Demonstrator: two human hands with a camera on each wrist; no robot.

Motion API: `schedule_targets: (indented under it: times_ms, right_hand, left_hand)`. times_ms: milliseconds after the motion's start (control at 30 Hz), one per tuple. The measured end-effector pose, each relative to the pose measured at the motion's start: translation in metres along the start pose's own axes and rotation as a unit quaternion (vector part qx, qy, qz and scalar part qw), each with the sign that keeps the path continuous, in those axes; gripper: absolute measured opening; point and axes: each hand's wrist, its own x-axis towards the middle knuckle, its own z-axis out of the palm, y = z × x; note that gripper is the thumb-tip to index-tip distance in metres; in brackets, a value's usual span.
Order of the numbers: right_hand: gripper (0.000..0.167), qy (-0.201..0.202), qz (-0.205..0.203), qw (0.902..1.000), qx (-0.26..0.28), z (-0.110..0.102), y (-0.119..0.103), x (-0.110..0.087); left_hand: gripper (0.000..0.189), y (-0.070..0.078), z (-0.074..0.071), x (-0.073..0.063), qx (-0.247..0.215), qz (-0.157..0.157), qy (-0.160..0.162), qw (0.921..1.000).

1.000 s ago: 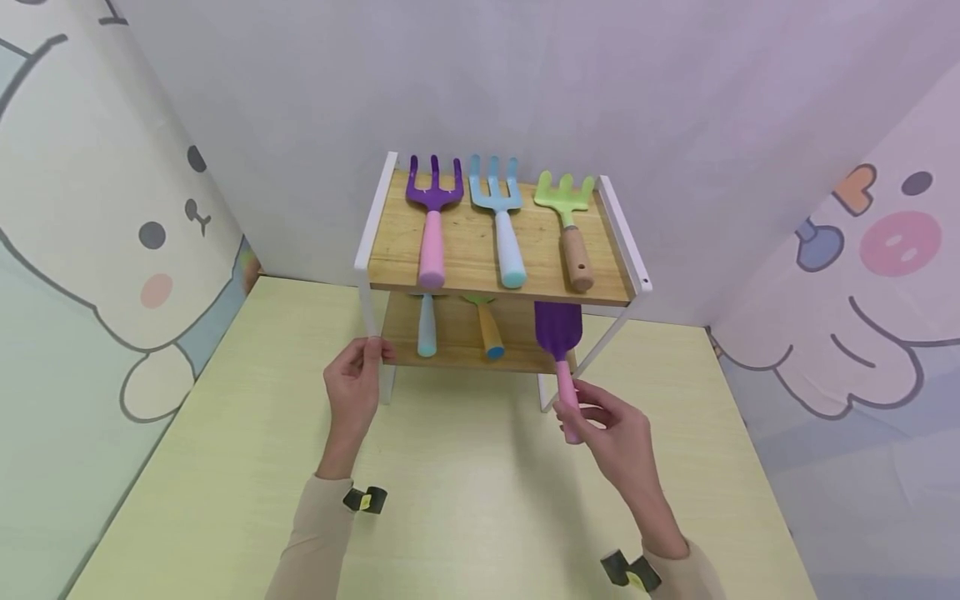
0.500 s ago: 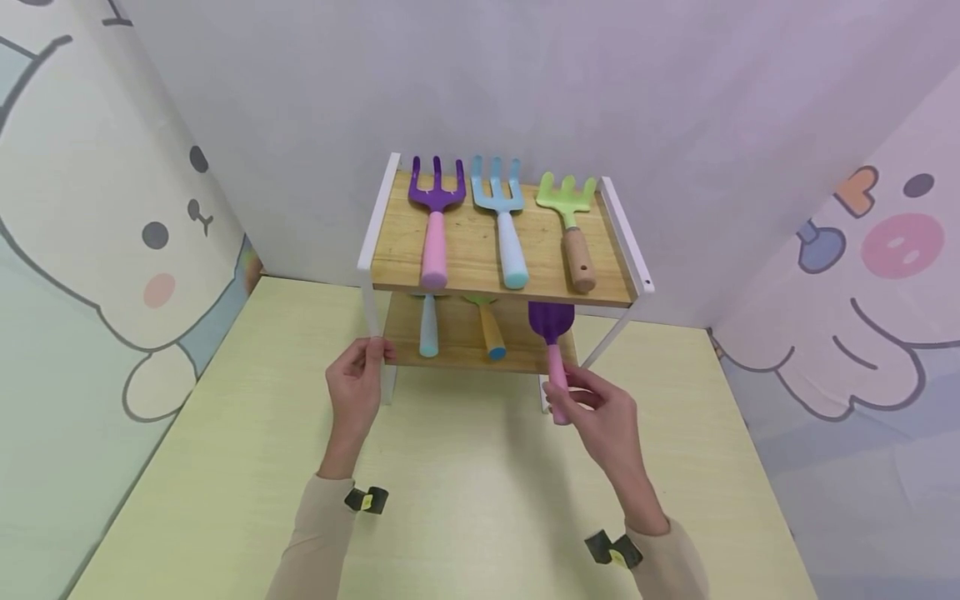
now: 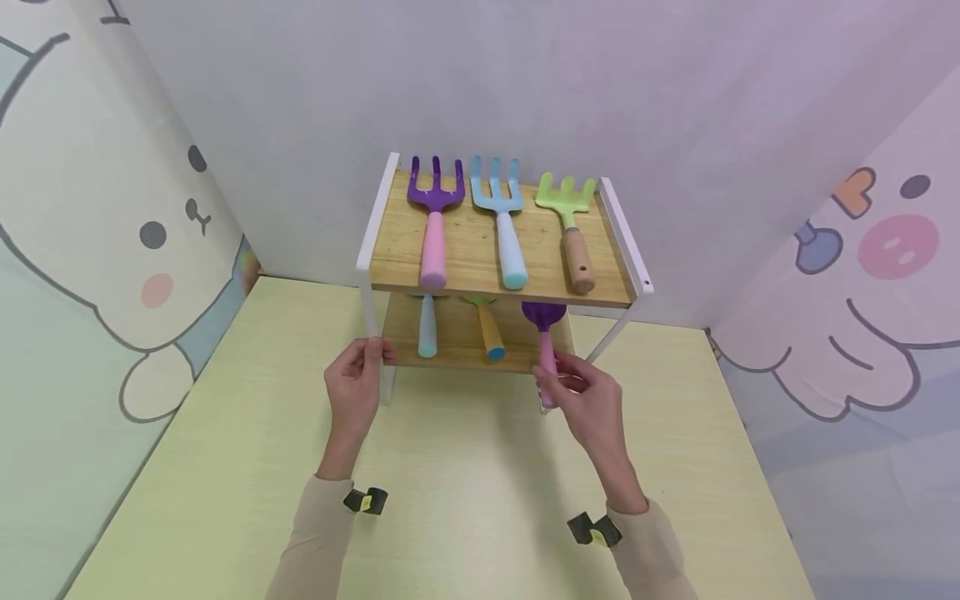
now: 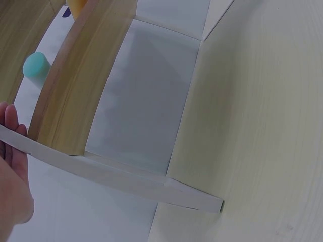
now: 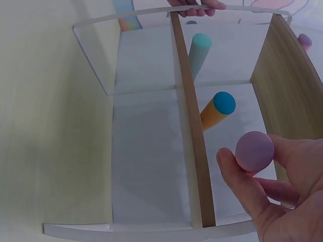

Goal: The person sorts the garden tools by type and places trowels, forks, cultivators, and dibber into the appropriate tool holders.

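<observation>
My right hand (image 3: 592, 408) pinches the pink handle of a purple trowel (image 3: 543, 313) between thumb and fingers, at the right front of the lower shelf (image 3: 459, 332). Part of its blade is hidden under the upper shelf. In the right wrist view the round end of the trowel's handle (image 5: 255, 152) faces the camera. My left hand (image 3: 354, 383) holds the white left front post (image 4: 101, 170) of the two-tier rack, fingers behind it. Left of the trowel lie a tool with a light blue handle (image 3: 427, 329) and one with an orange handle (image 3: 491, 331), their heads mostly hidden.
On the upper shelf (image 3: 468, 242) lie three hand forks: a purple one with a pink handle (image 3: 433, 242), a light blue one (image 3: 507, 242) and a green one with a wooden handle (image 3: 576, 254). The rack stands on a pale table (image 3: 450, 500) before a light curtain (image 3: 480, 75).
My right hand has moved forward and left with the trowel, and more of the blade is now under the upper shelf. The left hand stays on the post.
</observation>
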Motion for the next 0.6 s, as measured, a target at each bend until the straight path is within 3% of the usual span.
schedule_targets:
  times_ms: [600]
  right_hand:
    - [0.03, 0.021, -0.021, 0.9991, -0.029, 0.018, -0.004, 0.014]
  left_hand:
    - [0.025, 0.0, 0.0, -0.001, 0.015, -0.001, 0.001, 0.9999]
